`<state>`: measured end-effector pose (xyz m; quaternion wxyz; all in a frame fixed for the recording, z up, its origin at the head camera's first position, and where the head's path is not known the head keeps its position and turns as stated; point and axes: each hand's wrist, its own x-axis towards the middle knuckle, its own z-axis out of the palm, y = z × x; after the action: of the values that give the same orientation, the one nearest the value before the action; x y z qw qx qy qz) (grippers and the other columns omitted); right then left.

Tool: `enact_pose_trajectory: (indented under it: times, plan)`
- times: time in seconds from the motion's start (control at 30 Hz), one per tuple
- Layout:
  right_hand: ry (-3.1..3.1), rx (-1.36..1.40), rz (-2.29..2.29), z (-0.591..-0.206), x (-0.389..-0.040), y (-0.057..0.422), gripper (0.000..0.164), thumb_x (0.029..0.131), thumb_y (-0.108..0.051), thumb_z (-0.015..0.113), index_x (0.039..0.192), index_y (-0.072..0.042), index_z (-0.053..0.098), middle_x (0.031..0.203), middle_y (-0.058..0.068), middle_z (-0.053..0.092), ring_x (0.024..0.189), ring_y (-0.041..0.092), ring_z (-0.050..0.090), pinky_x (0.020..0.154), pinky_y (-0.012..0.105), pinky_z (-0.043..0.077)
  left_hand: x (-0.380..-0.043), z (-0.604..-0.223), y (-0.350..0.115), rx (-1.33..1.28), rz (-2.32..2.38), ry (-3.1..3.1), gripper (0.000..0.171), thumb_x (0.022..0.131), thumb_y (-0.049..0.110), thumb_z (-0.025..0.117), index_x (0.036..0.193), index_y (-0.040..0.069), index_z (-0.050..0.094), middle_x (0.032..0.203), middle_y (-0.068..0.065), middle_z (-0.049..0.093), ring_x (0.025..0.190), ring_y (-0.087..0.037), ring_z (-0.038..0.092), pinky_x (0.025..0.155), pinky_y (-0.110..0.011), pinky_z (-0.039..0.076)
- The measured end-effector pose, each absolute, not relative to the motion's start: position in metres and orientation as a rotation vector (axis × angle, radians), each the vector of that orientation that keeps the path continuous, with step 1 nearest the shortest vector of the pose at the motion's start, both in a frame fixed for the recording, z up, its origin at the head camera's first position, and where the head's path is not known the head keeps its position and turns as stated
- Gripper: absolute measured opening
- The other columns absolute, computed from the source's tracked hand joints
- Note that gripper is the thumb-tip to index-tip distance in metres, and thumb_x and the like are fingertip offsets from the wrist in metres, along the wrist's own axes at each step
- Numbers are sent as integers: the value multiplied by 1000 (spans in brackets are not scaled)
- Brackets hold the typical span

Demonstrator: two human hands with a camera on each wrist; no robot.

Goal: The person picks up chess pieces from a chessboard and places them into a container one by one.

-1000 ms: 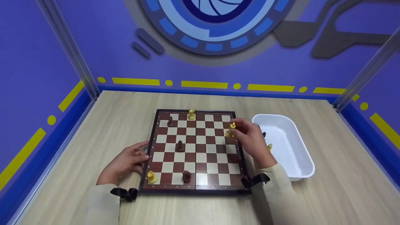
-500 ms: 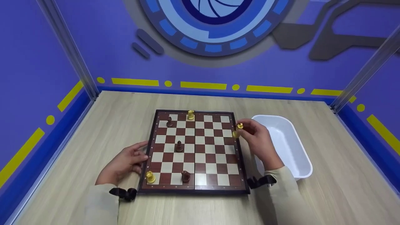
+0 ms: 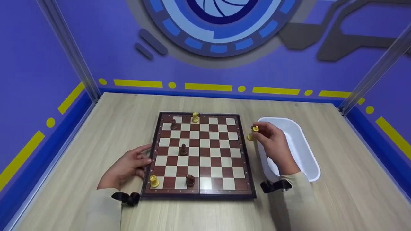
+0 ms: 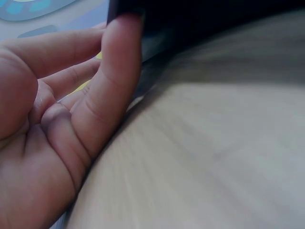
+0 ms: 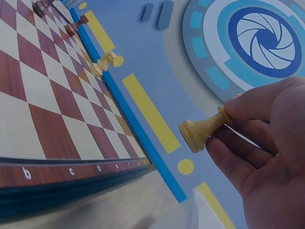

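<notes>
My right hand (image 3: 273,141) pinches a gold chess piece (image 5: 202,129) between thumb and fingers, tilted, just off the board's right edge and beside the white tub. Its top is partly covered by the fingertips in the right wrist view. At the left edge of the chessboard (image 3: 221,144), my left hand (image 3: 125,168) touches the dark frame with its fingertips. A gold knight (image 3: 195,117) stands on the far row, and another gold piece (image 3: 154,181) in the near left corner. Three dark pieces stand on the left half: one far left (image 3: 173,124), one mid-board (image 3: 183,149), and a knight (image 3: 190,180) near.
A white plastic tub (image 3: 301,144) stands right of the board, partly behind my right hand and wrist. Pale wooden tabletop (image 3: 128,109) surrounds the board. Blue-purple printed panels (image 3: 106,57) wall in the back and sides.
My right hand has moved right with the gold piece, from over the board's right edge to beside the tub. My left hand keeps its place, and the standing pieces have not moved.
</notes>
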<state>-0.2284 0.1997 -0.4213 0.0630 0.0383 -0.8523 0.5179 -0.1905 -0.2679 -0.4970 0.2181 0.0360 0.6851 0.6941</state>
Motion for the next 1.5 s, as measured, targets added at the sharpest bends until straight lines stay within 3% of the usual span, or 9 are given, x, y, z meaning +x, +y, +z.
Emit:
enact_pose_trajectory:
  times: [0.27, 0.53, 0.67, 0.83, 1.0, 1.5]
  plan:
    - [-2554, 77, 1591, -421, -228, 209, 28, 93, -8, 61, 121, -7, 63, 116, 12, 67, 97, 12, 63, 74, 18, 54, -190, -497, -268, 71, 1921, 1916, 76, 92, 11, 64, 155, 8, 21, 88, 1, 59, 66, -11, 64, 53, -31, 58]
    - [-2570, 29, 1594, -423, -226, 220, 29, 93, -13, 62, 122, -9, 62, 105, 13, 66, 84, 31, 62, 63, 30, 56, -190, -499, -268, 76, 1913, 1921, 75, 93, 10, 63, 155, 8, 21, 90, 0, 59, 65, -12, 63, 54, -33, 59]
    - [-2559, 33, 1601, -424, -224, 225, 30, 94, -12, 61, 124, -6, 61, 105, 15, 66, 83, 32, 64, 66, 35, 58, -188, -498, -269, 63, 1909, 1913, 75, 93, 9, 63, 155, 8, 21, 89, 0, 59, 65, -11, 62, 55, -32, 59]
    - [-2551, 11, 1604, -425, -223, 231, 31, 93, -10, 61, 124, -3, 60, 110, 19, 66, 86, 17, 65, 73, 22, 57, -186, -499, -270, 74, 1903, 1915, 76, 93, 10, 64, 155, 8, 21, 90, -1, 60, 64, -11, 62, 55, -32, 59]
    - [-2572, -13, 1530, -426, -223, 238, 32, 94, -11, 61, 125, -3, 60, 112, 15, 66, 93, 6, 62, 79, 11, 51, -187, -499, -270, 93, 1908, 1913, 76, 93, 10, 64, 155, 7, 19, 91, -1, 62, 65, -11, 63, 55, -32, 59]
    - [-2578, -49, 1473, -433, -225, 251, 30, 94, -10, 61, 123, -3, 61, 117, 14, 65, 95, 6, 60, 78, 9, 49, -191, -499, -269, 81, 1911, 1908, 74, 94, 12, 63, 155, 11, 21, 94, -2, 65, 68, -15, 67, 55, -34, 60]
